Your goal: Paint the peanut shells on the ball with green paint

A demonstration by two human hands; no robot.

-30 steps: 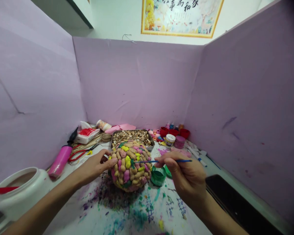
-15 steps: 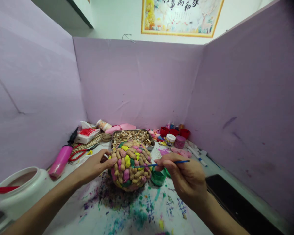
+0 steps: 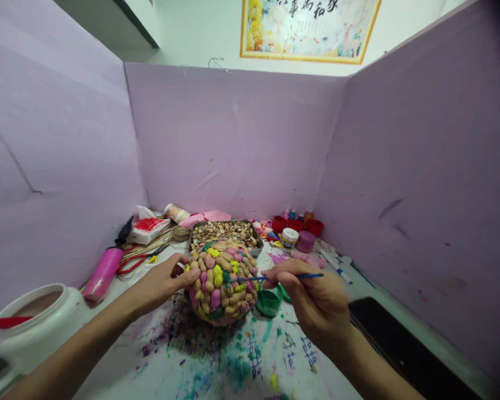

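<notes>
Purple panels wall my paint-stained tabletop [image 3: 158, 366]; my right hand [image 3: 312, 291] grips the brush [image 3: 279, 276] near-level, tip leftward, while my left hand [image 3: 164, 283] steadies the peanut-covered ball [image 3: 221, 286].

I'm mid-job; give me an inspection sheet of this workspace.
Surface: white tabletop, paint-stained, with handwriting.
Job's things: peanut-covered ball, partly painted; paintbrush, tip at a green patch; open green paint jar.
Clutter: scissors, pink pump, peanut tray, markers.
Grip: left hand touches the ball's left side; right hand holds the paintbrush.
Cables: nothing seen; thin wire on the back panel's top edge.
Surroundings: purple panels, framed picture above.
</notes>
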